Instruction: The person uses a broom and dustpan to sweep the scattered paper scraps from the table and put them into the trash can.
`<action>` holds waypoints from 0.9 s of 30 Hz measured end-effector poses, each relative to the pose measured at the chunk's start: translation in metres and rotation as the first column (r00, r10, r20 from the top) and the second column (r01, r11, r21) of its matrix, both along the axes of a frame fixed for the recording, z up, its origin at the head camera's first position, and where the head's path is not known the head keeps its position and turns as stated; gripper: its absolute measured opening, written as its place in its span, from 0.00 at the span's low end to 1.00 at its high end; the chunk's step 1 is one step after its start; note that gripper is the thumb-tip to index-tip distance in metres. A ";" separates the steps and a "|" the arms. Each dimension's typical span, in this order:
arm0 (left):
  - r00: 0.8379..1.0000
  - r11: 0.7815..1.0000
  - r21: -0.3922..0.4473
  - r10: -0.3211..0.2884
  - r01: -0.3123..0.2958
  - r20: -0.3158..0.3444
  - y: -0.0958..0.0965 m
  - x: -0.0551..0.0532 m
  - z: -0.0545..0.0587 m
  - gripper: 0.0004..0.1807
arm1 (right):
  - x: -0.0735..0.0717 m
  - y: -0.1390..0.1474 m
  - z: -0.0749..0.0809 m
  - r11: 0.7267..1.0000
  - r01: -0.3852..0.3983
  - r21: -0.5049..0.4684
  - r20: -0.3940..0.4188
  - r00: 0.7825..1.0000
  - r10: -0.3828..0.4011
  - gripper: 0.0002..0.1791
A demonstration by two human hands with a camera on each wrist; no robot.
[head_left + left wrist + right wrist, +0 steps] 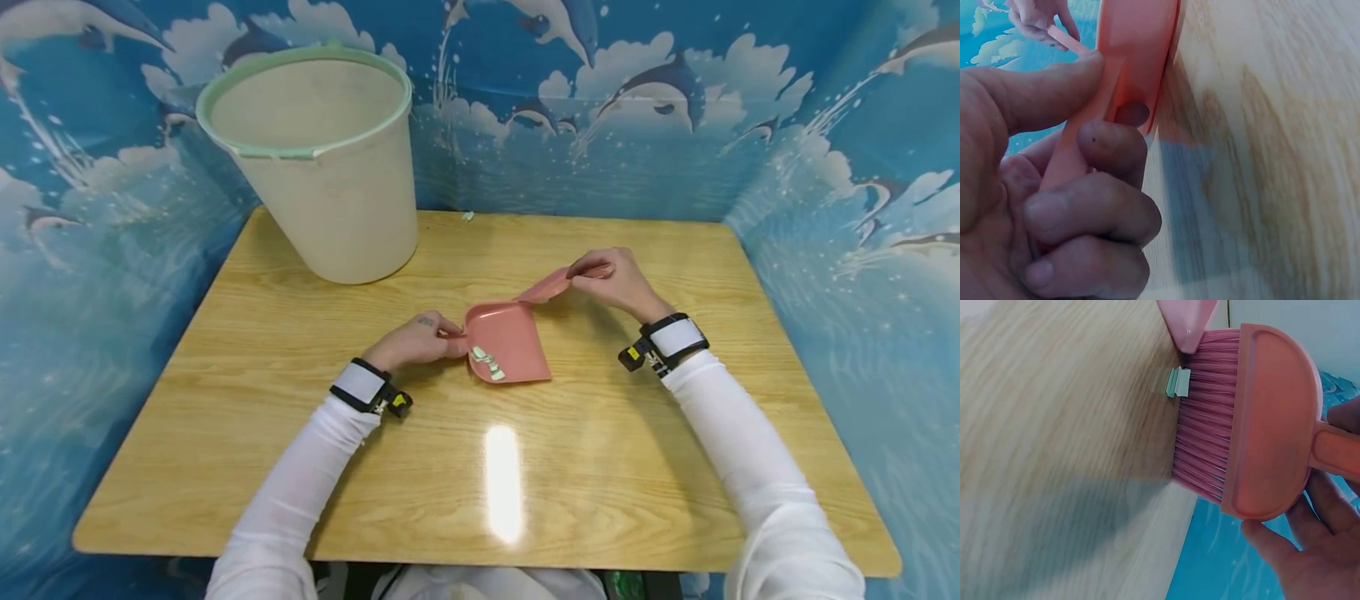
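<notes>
My left hand (420,340) grips the handle of a pink dustpan (516,337), which sits on the table left of its open edge. Several pale green scraps (487,363) lie in the pan near its handle side. My right hand (621,285) holds a small pink hand brush (546,287) by the handle, at the pan's far right corner. In the right wrist view, the bristles (1207,425) meet the tabletop beside the pan's corner. A folded pale green scrap (1178,382) lies against them there. The head view does not show that scrap by the brush.
A tall whitish bucket (352,200) with a green rim stands at the back left of the wooden table (420,492). Another small pale scrap (468,217) lies at the table's back edge. A dolphin-printed curtain (600,167) surrounds the back and sides.
</notes>
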State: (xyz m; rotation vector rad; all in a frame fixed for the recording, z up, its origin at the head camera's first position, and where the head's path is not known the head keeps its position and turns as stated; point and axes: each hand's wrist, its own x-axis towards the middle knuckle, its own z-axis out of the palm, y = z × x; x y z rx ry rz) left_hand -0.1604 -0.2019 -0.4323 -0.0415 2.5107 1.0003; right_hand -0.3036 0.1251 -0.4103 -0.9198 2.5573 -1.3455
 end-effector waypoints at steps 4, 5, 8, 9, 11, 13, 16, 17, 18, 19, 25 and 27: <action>1.000 1.000 -0.007 0.002 -0.002 0.001 0.001 0.000 0.000 0.30 | -0.002 0.017 -0.007 1.000 0.007 0.001 -0.004 1.000 -0.007 0.09; 1.000 1.000 -0.008 0.002 -0.002 0.002 0.001 0.000 0.000 0.30 | 0.002 0.019 -0.004 1.000 0.006 0.001 -0.012 1.000 -0.005 0.10; 1.000 1.000 -0.004 -0.003 0.003 0.004 0.001 0.000 0.000 0.30 | 0.014 0.026 0.002 1.000 0.008 0.001 -0.056 0.998 -0.008 0.09; 1.000 1.000 0.000 -0.006 0.006 0.002 0.002 0.000 0.000 0.30 | 0.017 0.028 0.004 1.000 0.012 -0.003 -0.068 0.998 -0.012 0.09; 1.000 1.000 0.003 -0.015 0.015 -0.002 0.001 0.000 0.000 0.30 | 0.023 0.032 0.005 1.000 0.031 0.003 -0.080 0.996 -0.030 0.09; 1.000 1.000 0.003 -0.021 0.021 -0.007 0.000 0.000 0.000 0.30 | 0.022 0.038 -0.001 0.999 0.040 0.005 -0.073 0.997 -0.039 0.09; 1.000 1.000 -0.001 -0.023 0.023 -0.008 -0.001 0.000 0.000 0.31 | 0.024 0.044 -0.004 0.998 0.048 0.033 -0.062 0.997 -0.046 0.10; 1.000 1.000 -0.001 -0.021 0.021 -0.007 -0.001 0.001 0.000 0.30 | 0.025 0.046 -0.004 0.998 0.044 0.047 -0.065 0.997 -0.041 0.10; 1.000 1.000 -0.004 -0.024 0.024 -0.006 -0.001 0.001 0.000 0.31 | 0.026 0.047 -0.003 0.997 0.038 0.060 -0.072 0.997 -0.034 0.10; 1.000 1.000 -0.003 -0.027 0.027 -0.005 0.000 0.001 0.001 0.31 | 0.027 0.048 -0.001 0.996 0.035 0.079 -0.092 0.995 -0.028 0.10; 1.000 1.000 0.000 -0.020 0.020 0.010 0.000 0.000 0.002 0.32 | 0.026 0.049 0.012 0.986 0.041 0.161 -0.290 0.957 0.007 0.14; 1.000 1.000 -0.005 -0.018 0.018 0.015 0.001 0.000 0.002 0.32 | 0.024 0.049 0.014 0.980 0.058 0.189 -0.334 0.942 0.008 0.16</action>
